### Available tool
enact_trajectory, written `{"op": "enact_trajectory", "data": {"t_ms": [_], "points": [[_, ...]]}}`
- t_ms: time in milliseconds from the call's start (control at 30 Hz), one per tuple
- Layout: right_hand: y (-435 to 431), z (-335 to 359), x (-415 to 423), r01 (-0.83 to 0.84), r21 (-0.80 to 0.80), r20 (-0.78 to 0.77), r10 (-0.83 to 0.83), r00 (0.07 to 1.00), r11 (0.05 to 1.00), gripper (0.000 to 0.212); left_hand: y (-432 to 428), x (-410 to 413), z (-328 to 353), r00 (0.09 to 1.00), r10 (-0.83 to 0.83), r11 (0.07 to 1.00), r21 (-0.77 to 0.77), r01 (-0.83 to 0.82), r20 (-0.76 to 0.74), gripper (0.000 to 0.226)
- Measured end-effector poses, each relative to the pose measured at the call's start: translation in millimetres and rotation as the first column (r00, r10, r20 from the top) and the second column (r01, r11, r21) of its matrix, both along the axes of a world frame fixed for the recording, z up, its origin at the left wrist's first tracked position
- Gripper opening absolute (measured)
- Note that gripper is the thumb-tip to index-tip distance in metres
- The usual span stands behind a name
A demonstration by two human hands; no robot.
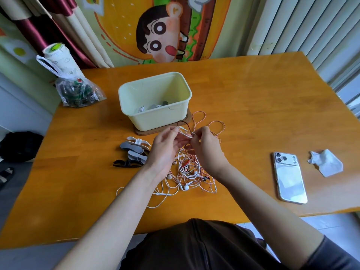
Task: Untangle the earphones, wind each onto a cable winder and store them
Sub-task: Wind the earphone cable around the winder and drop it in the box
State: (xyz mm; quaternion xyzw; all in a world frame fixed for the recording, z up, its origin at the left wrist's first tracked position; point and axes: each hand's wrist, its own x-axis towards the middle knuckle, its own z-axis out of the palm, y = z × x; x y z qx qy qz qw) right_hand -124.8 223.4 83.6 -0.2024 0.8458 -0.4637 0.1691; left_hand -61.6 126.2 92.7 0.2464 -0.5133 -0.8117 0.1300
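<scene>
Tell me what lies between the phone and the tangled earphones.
Head view: bare table from earphones to phone, crossed only by the right forearm.

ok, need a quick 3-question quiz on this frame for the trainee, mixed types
1. True or false: the left hand and right hand both pinch a white cable above the tangle.
2. What lies right of the phone? A) crumpled tissue B) scissors C) a cup
3. Fill in: the winders lie on the table to the ___ of the tangle.
Key: 1 true; 2 A; 3 left.
</scene>
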Motion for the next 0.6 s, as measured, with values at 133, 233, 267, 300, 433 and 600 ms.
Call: {"op": "enact_trajectory", "data": {"t_ms": [133,233,267,300,433,600], "points": [[-1.8,4.9,4.4,-0.023,-0.053,0.054,0.026,0.998,0.998,0.005,-3.6,0.2,0.1,0.999,0.036,0.995,0.091,-0.036,0.004,0.033],[-6.4,4.4,10.4,0.028,-0.144,0.119,-0.011,0.993,0.989,0.007,-5.5,-3.0,0.3,0.995,0.092,0.991,0.09,-0.095,0.04,0.032],[-7.9,4.1,10.7,0.055,-0.165,0.144,-0.031,0.989,0.985,0.008,-6.7,-3.4,-0.4,0.994,0.104,0.991,0.076,-0.107,0.041,0.03],[-8.7,4.0,9.3,0.068,-0.165,0.137,-0.046,0.989,0.984,0.008,-7.8,-3.0,-1.3,0.993,0.108,0.992,0.055,-0.11,0.042,0.027],[-4.3,3.2,6.3,0.034,-0.121,0.085,-0.023,0.996,0.992,0.009,-8.3,-1.0,-2.7,0.991,0.103,0.994,0.018,-0.105,0.088,0.024],[-6.4,0.6,6.8,0.175,-0.304,0.246,-0.101,0.964,0.936,0.019,-7.9,0.2,1.7,0.989,0.019,0.999,-0.046,-0.012,0.148,0.024]]}}
